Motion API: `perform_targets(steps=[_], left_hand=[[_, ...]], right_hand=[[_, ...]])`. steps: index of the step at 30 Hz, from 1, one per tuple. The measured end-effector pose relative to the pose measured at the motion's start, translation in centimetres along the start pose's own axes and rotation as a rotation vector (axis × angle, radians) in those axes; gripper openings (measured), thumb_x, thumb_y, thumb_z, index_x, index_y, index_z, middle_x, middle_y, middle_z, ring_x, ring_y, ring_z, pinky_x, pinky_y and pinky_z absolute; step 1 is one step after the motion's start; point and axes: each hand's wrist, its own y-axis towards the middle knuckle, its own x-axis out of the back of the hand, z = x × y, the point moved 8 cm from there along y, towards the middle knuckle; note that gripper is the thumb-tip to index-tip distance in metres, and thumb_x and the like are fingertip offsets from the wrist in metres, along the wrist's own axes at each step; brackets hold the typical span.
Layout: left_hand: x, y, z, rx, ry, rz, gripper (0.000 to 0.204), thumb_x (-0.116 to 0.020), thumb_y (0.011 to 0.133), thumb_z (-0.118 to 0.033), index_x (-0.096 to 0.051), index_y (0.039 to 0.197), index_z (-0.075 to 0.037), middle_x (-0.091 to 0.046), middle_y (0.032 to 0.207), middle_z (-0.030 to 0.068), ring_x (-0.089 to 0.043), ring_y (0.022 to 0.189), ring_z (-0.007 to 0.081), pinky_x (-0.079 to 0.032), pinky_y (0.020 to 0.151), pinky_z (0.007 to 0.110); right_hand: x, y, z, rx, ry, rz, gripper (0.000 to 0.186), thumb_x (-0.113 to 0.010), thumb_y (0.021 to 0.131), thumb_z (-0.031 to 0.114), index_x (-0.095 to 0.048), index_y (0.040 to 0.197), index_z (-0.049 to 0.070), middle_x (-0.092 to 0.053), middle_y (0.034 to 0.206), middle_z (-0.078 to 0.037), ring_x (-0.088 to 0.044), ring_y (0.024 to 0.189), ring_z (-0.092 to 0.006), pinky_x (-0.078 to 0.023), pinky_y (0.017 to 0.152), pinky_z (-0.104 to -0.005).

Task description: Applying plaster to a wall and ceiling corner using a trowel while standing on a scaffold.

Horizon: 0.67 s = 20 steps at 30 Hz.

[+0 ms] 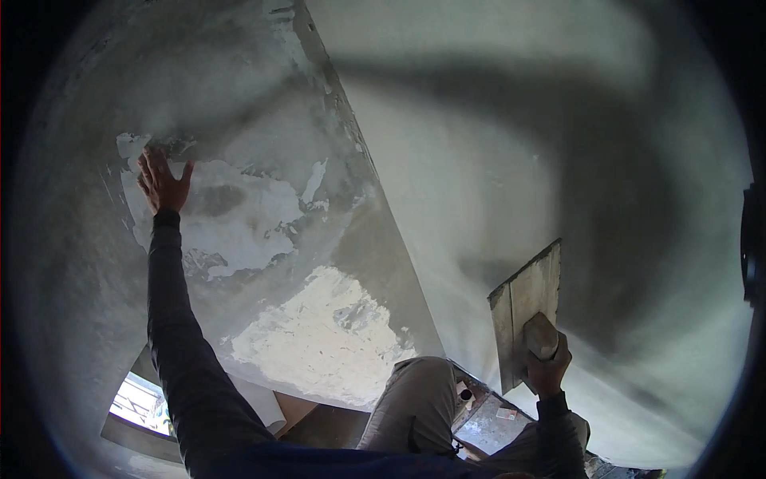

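Observation:
My left hand [165,185] lies flat with spread fingers against the grey wall [263,128], on a lighter, rough-edged patch of plaster [247,209]. Nothing is in it. Lower on that wall is a bright whitish patch [323,339]. In my right hand [549,369] is a plastering trowel [523,299], gripped by its rounded handle [542,335]. Its broad rectangular blade is tilted, with dark residue along the upper edge. The trowel is in front of the smooth pale wall [479,160] on the right; whether it touches that wall I cannot tell.
A straight corner line [383,203] divides the two walls. At the lower left is a bright window opening [144,401]. My bent knee [423,383] is close to the wall's foot. Beside it, the cluttered floor [495,427] holds small items. A dark object [748,243] stands at the right rim.

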Motion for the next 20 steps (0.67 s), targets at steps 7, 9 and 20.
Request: perform_targets(steps=[7, 9, 20], left_hand=[[18.3, -1.2, -26.9, -0.403, -1.082, -0.347, 0.079, -0.068, 0.082, -0.043, -0.035, 0.14, -0.001, -0.032, 0.146, 0.0216, -0.03, 0.135, 0.0355, -0.027, 0.108, 0.045], [27.2, -1.5, -34.6, -0.486, -1.369, -0.322, 0.087, -0.065, 0.082, -0.05, -0.029, 0.143, 0.0, -0.028, 0.147, 0.0228, -0.022, 0.139, 0.0349, -0.019, 0.111, 0.047], [47.0, -1.8, -48.3, -0.261, -1.671, -0.436, 0.081, -0.046, 0.09, -0.053, -0.023, 0.143, 0.004, -0.015, 0.151, 0.0256, -0.011, 0.141, 0.042, -0.007, 0.111, 0.058]], right_hand=[[0.6, -0.4, -2.1, -0.031, 0.027, 0.01, 0.036, -0.07, 0.066, 0.006, -0.057, 0.1, 0.001, -0.067, 0.088, -0.018, -0.067, 0.086, -0.0309, -0.05, 0.075, -0.0376], [0.4, -0.6, -2.6, -0.036, 0.006, 0.006, 0.036, -0.07, 0.067, 0.006, -0.057, 0.1, 0.001, -0.067, 0.088, -0.017, -0.067, 0.086, -0.0306, -0.05, 0.075, -0.0376], [-2.8, -0.8, -7.1, 0.061, -0.205, 0.126, 0.045, -0.072, 0.066, 0.018, -0.057, 0.106, 0.004, -0.065, 0.09, -0.023, -0.063, 0.084, -0.0423, -0.051, 0.072, -0.0473]])
